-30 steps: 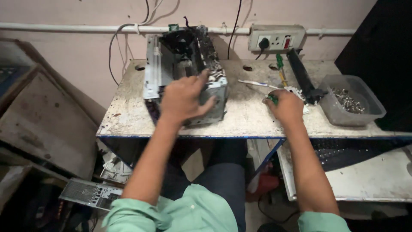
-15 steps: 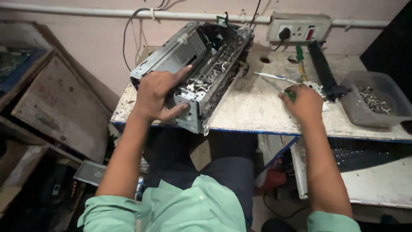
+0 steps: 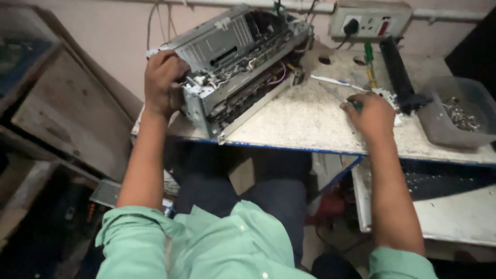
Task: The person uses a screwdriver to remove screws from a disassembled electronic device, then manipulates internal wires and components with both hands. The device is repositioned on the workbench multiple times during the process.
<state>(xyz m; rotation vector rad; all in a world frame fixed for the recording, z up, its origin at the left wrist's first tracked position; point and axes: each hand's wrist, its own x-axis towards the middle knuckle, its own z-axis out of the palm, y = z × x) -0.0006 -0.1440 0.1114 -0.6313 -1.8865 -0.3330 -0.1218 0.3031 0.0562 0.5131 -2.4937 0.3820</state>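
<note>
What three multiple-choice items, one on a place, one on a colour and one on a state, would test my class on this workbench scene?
1. Where does the grey tub of small metal parts stand?
A. at the table's right end
B. on the floor
C. on top of the opened machine

2. What colour are the person's sleeves?
A. red
B. light green
C. black

3. How does the opened machine sit?
A. flat on its base
B. upside down on the floor
C. tilted, one end raised

Key: 1 A, it sits on the table beyond the right hand; 2 B, both sleeves are light green; 3 C, the left hand grips its end and it leans at an angle.
</note>
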